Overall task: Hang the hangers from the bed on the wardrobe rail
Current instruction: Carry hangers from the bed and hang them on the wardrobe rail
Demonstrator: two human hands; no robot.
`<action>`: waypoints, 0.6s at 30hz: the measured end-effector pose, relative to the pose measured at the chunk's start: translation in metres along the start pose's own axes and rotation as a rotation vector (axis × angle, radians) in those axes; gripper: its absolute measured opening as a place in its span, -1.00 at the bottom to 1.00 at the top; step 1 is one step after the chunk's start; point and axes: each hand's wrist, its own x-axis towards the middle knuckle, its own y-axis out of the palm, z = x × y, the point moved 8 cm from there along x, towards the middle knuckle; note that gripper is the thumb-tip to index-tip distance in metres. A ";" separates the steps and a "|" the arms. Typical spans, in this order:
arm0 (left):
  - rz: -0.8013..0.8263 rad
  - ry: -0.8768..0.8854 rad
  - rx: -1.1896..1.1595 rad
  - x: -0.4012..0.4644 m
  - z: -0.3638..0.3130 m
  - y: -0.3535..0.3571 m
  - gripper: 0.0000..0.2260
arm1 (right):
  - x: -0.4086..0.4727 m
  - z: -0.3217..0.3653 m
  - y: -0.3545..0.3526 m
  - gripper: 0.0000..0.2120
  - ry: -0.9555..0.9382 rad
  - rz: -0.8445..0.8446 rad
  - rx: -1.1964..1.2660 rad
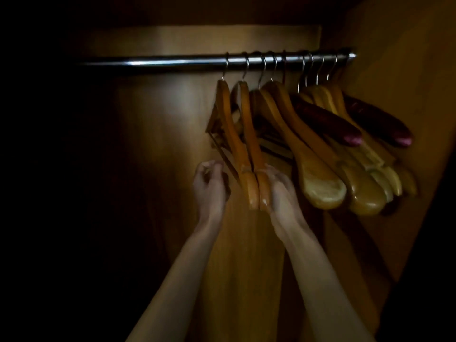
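Head view into a dim wooden wardrobe (407, 70). I see a chrome rail (172, 62) running across the upper half, with a row of wooden hangers (318, 174) hooked on it from centre toward 3 o'clock; two dark red padded hangers (328, 122) hang among them. The two leftmost hangers (243, 134) hang side by side, lower ends touching, at about 6 o'clock from their hooks. My right hand (281, 193) lies against the lower end of the second of these, fingers (271, 172) curled over its edge in a loose partial grip. My left hand (211, 186), at 9 o'clock of the same pair and just beside it, is half-curled and holds nothing that I can make out. Both bare forearms enter from 6 o'clock. The wardrobe's left side is too dark to read.
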 end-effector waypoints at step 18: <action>1.076 -0.783 0.748 -0.287 0.367 -0.015 -0.77 | -0.220 -0.292 -0.161 -0.88 0.652 -0.337 -0.454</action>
